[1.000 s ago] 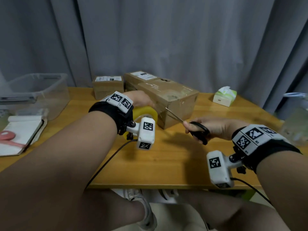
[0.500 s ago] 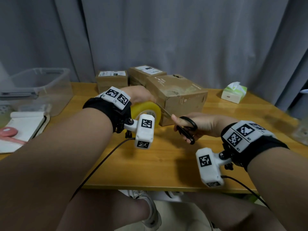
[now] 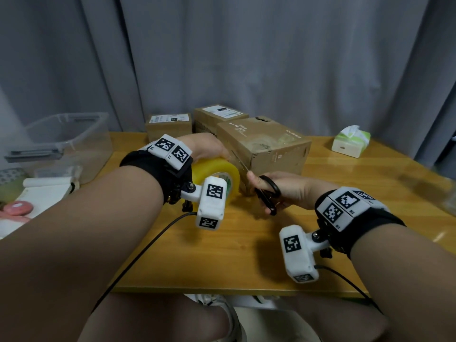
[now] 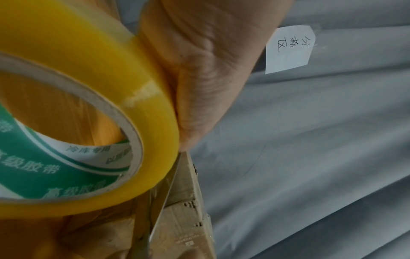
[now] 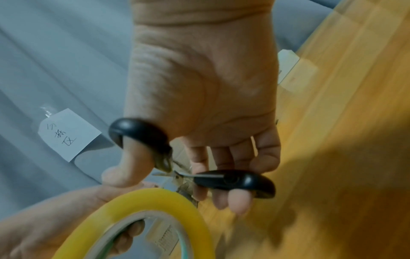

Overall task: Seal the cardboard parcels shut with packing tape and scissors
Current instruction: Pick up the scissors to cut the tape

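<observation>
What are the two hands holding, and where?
Left hand holds the tape roll by its rim; right hand holds the scissors by their black handle loops.

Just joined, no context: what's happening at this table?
A person is taping a cardboard box shut. The left hand holds a yellow tape roll against the box's near corner; the right hand works black-handled scissors, blades up between roll and box. Two smaller boxes sit behind.

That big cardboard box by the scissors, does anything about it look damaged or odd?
Slightly. The big cardboard box has a ragged hole at its top back edge, and its top looks scuffed under shiny tape. Otherwise it sits flat on the table; nothing is spilled.
</observation>
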`<state>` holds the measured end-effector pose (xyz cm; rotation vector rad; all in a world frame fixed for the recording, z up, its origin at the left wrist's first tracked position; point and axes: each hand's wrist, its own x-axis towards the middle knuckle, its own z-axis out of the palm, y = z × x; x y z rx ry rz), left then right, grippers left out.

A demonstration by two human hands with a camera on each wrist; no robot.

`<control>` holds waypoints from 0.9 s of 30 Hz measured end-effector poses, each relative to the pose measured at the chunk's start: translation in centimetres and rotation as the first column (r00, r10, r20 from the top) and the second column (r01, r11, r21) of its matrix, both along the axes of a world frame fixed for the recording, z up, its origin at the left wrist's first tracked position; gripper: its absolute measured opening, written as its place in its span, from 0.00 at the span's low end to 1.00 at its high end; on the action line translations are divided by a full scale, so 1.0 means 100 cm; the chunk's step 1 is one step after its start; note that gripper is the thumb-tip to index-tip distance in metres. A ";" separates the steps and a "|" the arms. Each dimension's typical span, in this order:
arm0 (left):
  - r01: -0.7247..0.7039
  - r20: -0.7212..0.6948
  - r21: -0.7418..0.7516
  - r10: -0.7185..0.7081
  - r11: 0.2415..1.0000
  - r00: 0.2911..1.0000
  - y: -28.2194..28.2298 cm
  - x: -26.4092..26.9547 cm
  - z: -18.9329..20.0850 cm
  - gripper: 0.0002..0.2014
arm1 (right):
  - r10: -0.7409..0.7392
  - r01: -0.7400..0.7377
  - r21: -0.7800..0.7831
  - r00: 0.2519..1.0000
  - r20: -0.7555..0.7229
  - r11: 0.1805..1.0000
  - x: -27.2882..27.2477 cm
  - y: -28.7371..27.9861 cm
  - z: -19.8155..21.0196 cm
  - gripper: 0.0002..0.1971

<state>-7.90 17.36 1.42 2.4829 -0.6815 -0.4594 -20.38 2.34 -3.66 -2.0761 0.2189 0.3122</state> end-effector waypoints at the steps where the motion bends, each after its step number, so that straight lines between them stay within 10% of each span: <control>1: -0.005 0.004 0.005 0.005 1.000 1.000 0.000 0.000 0.000 0.14 | -0.006 0.006 -0.001 1.000 0.006 1.000 0.002 0.002 0.000 0.29; 27: -0.083 0.052 -0.052 0.086 0.995 0.995 0.006 -0.001 -0.007 0.15 | -0.027 0.053 -0.191 0.991 0.132 0.980 0.004 -0.009 -0.005 0.18</control>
